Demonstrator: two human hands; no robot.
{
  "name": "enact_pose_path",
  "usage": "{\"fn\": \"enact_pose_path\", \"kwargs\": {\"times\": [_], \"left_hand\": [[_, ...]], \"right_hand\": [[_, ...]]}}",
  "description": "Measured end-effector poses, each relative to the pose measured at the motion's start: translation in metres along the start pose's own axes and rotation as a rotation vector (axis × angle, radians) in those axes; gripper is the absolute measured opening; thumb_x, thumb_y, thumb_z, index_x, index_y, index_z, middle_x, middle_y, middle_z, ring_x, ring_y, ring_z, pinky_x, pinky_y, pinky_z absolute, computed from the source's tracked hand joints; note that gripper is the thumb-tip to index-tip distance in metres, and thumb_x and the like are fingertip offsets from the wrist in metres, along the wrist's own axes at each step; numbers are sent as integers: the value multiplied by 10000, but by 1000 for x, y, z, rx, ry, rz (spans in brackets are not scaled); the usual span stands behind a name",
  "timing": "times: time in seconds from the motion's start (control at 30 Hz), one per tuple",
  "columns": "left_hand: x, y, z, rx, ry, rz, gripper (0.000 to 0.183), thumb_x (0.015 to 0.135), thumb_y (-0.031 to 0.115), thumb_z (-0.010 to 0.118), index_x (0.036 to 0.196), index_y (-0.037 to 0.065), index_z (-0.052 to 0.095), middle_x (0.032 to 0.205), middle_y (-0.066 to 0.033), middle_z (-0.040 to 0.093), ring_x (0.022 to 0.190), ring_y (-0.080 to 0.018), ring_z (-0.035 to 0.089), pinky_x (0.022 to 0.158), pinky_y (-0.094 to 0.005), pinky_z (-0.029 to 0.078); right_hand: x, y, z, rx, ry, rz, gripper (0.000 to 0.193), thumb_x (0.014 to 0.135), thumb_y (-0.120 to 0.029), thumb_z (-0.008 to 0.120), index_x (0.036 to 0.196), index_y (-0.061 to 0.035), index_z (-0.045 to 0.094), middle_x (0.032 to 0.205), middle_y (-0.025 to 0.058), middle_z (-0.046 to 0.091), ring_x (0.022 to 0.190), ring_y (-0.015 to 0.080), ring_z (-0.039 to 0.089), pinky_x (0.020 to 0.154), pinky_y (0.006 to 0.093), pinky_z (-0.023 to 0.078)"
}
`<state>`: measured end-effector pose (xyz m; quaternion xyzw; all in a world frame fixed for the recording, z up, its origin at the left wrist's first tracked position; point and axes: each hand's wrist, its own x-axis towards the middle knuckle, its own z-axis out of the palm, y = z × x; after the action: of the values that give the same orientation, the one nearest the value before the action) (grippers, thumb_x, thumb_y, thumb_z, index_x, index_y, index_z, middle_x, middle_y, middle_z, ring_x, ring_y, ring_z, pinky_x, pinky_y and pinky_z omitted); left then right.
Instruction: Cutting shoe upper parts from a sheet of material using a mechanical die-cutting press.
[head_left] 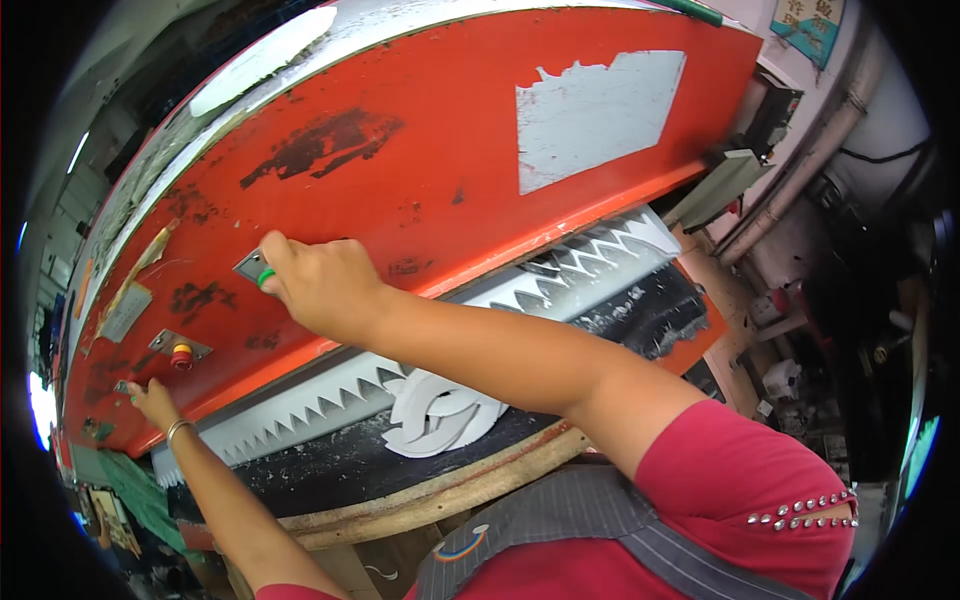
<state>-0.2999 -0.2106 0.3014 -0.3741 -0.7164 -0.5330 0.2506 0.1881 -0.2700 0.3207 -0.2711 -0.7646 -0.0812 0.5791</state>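
Note:
My right hand is closed against the red machine front, its thumb side on a green push button set in a metal plate. Lower left, my left hand is curled at another small plate, with a bit of green at its fingers. Between them sits a red and yellow knob. Below the front, a white sheet with a zigzag edge runs along the machine. A loose pile of curved white pieces lies on the black bed, partly behind my right forearm.
The black bed carries white scraps and has a wooden front edge close to my body. At the right stand a metal bracket and a wall pipe. Green cloth hangs at lower left.

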Motion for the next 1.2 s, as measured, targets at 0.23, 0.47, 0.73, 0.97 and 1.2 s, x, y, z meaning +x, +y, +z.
{"fn": "enact_pose_path", "kwargs": {"times": [0.23, 0.47, 0.73, 0.97, 1.2], "left_hand": [[-132, 8, -39, -527, -406, -127, 630, 842, 98, 486, 1441, 55, 296, 1462, -145, 328, 1219, -203, 434, 981, -279, 339], [-110, 21, -6, -523, 40, -86, 667, 831, 156, 531, 1429, 1, 281, 1478, -195, 282, 1356, -271, 301, 1079, -316, 231], [-59, 17, -31, -700, -398, -128, 509, 904, 242, 503, 1343, -7, 434, 1291, -132, 518, 1164, -182, 483, 974, -306, 349], [-274, 79, -86, -569, -818, 66, 384, 856, 24, 527, 1235, -39, 531, 1133, -164, 619, 1043, -204, 591, 926, -314, 447], [-377, 199, -58, -521, -822, 583, 381, 789, 129, 595, 1154, 17, 582, 1191, -197, 563, 1129, -352, 514, 980, -396, 395]], "right_hand": [[-117, 6, -30, -12, -227, 116, 334, 809, -275, 660, 1010, -83, 475, 745, 109, 624, 603, 328, 617, 494, 418, 473], [-73, -7, -50, -87, -192, 22, 407, 817, -360, 636, 1057, -67, 487, 731, 122, 631, 642, 342, 636, 519, 443, 482], [-48, -14, -33, -41, -293, 158, 322, 823, -290, 604, 989, -56, 459, 750, 147, 643, 674, 387, 626, 583, 498, 475], [-260, -14, -129, -115, -871, 298, 502, 734, -454, 681, 959, -19, 572, 907, 157, 597, 890, 334, 584, 750, 429, 475], [-291, -46, -120, -305, -702, 340, 423, 604, -280, 789, 885, -22, 605, 924, 113, 553, 925, 279, 529, 794, 377, 464]]}}
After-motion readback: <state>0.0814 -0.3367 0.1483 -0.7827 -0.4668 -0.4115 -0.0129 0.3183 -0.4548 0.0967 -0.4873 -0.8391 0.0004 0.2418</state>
